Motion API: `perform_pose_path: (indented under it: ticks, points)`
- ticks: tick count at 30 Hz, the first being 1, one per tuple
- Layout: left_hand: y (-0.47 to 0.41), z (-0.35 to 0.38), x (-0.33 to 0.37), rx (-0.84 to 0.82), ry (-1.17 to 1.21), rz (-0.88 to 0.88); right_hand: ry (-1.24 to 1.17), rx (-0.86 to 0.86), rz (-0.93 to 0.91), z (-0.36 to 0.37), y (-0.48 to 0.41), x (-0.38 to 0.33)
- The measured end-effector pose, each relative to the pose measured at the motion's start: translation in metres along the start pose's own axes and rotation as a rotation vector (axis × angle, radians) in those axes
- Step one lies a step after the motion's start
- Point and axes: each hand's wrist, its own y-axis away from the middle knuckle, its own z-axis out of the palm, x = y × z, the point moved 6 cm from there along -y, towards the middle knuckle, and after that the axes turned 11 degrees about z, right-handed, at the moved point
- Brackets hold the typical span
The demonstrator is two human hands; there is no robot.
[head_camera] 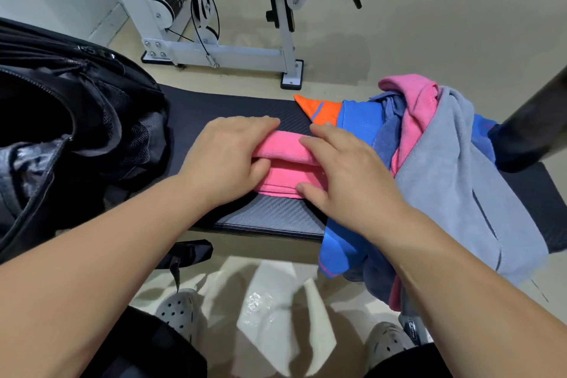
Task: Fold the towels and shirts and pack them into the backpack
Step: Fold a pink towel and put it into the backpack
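Note:
A pink towel (283, 163) lies folded small on the black padded bench (270, 215). My left hand (227, 156) grips its left end, fingers over the upper fold and thumb tucked under it. My right hand (340, 169) rests on its right end with straight fingers, thumb at the near edge. The open black backpack (67, 120) sits on the bench's left end. To the right lies a pile: a grey towel (454, 181), a pink cloth (411, 110), a blue shirt (359, 123) with an orange part (322, 109), and a dark blue cloth (389, 132).
A white weight machine frame (221, 52) stands on the floor behind the bench. A dark padded bar (534, 120) crosses at the right edge. Below the bench I see my grey clogs (178, 310) and a backpack strap (187, 252) hanging down.

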Motion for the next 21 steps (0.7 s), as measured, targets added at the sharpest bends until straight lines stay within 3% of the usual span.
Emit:
perform_pose_path:
  ticks: [7, 11, 14, 18, 21]
  points:
    - [0.046, 0.021, 0.012, -0.139, -0.044, 0.144, -0.069, -0.089, -0.154, 0.005, 0.027, 0.003]
    - [0.058, 0.026, 0.014, 0.017, -0.122, 0.274, -0.094, 0.072, -0.214, 0.011, 0.034, -0.001]
    - [0.059, 0.027, 0.018, 0.103, -0.162, 0.337, -0.087, 0.089, -0.207, 0.014, 0.037, -0.001]
    - [0.056, 0.028, 0.018, 0.066, -0.101, 0.318, -0.018, -0.011, -0.134, 0.019, 0.042, -0.002]
    - [0.055, 0.023, 0.017, 0.083, 0.076, 0.209, 0.039, -0.091, -0.095, 0.016, 0.051, -0.01]
